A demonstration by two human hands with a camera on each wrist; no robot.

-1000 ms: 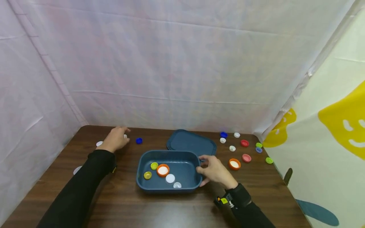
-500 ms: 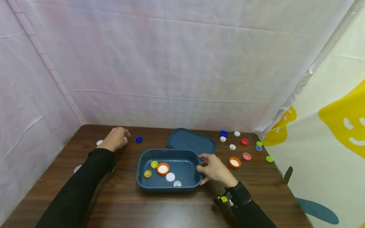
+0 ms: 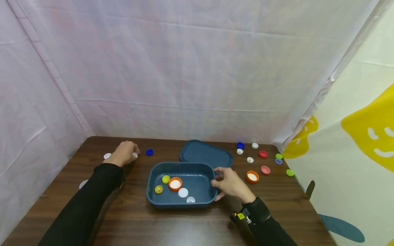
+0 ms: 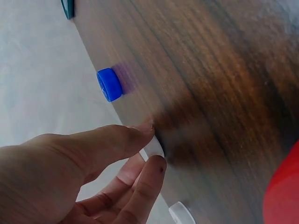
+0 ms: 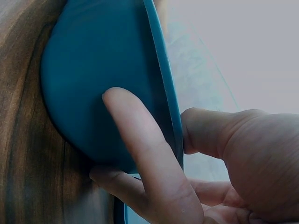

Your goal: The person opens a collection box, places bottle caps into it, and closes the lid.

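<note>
My left hand (image 3: 124, 152) reaches to the back left of the table and pinches a white bottle cap (image 4: 153, 149) between thumb and finger. Just right of it lies a blue bottle cap (image 3: 149, 152). The fingers of my right hand (image 3: 231, 183) press the outside wall of a dark blue plastic box (image 5: 100, 60), and the thumb hooks over its rim. Inside the box are two yellow caps (image 3: 158, 189), an orange-rimmed cap (image 3: 175, 183), a white cap (image 3: 183, 193) and a clear whitish cap (image 3: 191, 200).
Behind the box lies its dark blue lid (image 3: 204, 153). Several caps spread over the right side, among them an orange one (image 3: 252, 177), a pink one (image 3: 265, 170) and a green one (image 3: 290, 173). More white caps (image 3: 107, 155) lie by my left arm. White cloth (image 3: 184, 68) hangs behind the table.
My left hand has lowered slightly, and its fingers have come together around the white cap. My right hand keeps its hold on the box, which has not moved.
</note>
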